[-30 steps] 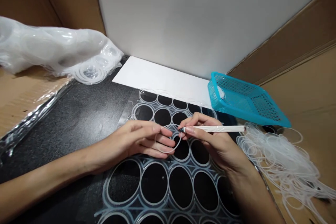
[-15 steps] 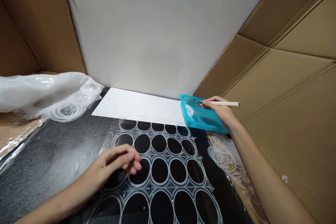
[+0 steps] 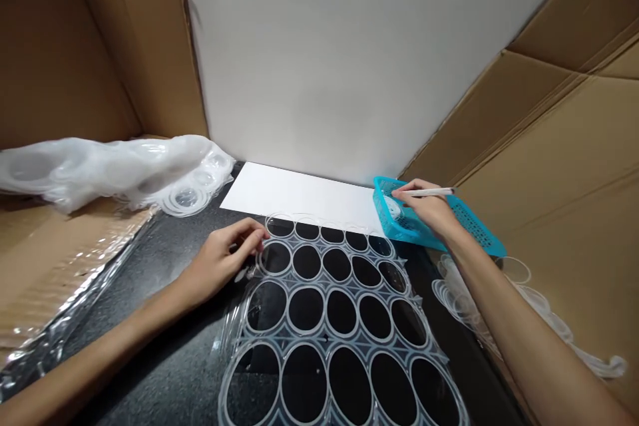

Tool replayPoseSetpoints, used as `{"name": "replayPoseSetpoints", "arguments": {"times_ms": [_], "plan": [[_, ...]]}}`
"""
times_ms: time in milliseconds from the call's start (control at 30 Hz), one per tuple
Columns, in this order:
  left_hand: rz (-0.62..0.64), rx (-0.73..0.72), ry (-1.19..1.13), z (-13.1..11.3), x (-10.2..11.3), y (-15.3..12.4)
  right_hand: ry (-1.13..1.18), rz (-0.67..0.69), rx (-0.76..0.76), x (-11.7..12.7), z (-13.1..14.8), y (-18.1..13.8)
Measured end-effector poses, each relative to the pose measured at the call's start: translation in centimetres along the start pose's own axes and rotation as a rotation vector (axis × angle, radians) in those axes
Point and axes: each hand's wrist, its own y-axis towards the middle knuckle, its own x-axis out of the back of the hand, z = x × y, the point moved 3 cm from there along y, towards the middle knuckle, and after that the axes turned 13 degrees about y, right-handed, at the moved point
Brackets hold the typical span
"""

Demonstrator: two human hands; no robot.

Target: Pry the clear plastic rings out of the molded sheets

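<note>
A clear plastic sheet of joined rings (image 3: 344,339) lies over a black surface in front of me. My left hand (image 3: 230,254) is at its far left edge, thumb and fingertips closed together on the rim of a corner ring. Over the blue mesh basket (image 3: 472,223) is my right hand (image 3: 429,205), closed around a slim white pen-like stick (image 3: 433,192) that points right. Its fingertips are above the left end of the basket, where a small pile of pale rings (image 3: 394,208) lies. Whether the fingertips also hold a ring cannot be seen.
A white strip (image 3: 304,194) lies behind the sheet, against an upright white panel (image 3: 319,66). Bundled plastic-wrapped rings (image 3: 130,166) rest on cardboard at left. Loose clear ring scraps (image 3: 459,299) lie below the basket, beside a cardboard wall (image 3: 564,166).
My left hand has moved from above the rings out to the sheet's far left edge and closed there. My right hand stays at the basket; the thin ring at its fingertips no longer shows.
</note>
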Motion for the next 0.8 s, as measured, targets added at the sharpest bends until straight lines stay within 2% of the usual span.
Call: {"name": "replayPoseSetpoints", "arguments": {"times_ms": [67,100,167,267,333,433,600,800], "plan": [[0.079,-0.181,0.268,-0.1,-0.2,-0.9,0.024,0.055,0.052,-2.1,2.4,-2.8],[0.114,-0.271,0.375,-0.2,-0.5,-1.5,0.041,0.131,0.073,-3.6,3.6,-4.5],[0.162,-0.407,0.504,-0.3,-1.2,-3.0,0.108,0.408,0.108,-7.2,6.1,-8.6],[0.162,-0.511,0.576,-0.3,-1.9,-5.1,0.174,0.743,0.178,-11.7,8.9,-13.9],[0.157,-0.529,0.597,-0.3,-2.0,-6.1,0.187,0.856,0.244,-13.4,9.7,-15.7],[0.182,-0.518,0.603,-0.2,-1.8,-6.8,0.197,0.896,0.266,-14.3,9.5,-16.0],[0.213,-0.504,0.6,0.0,-1.8,-6.8,0.218,0.867,0.233,-14.6,8.4,-15.3],[0.231,-0.458,0.527,0.2,-1.7,-6.9,0.215,0.875,0.252,-14.9,8.5,-15.3]]}}
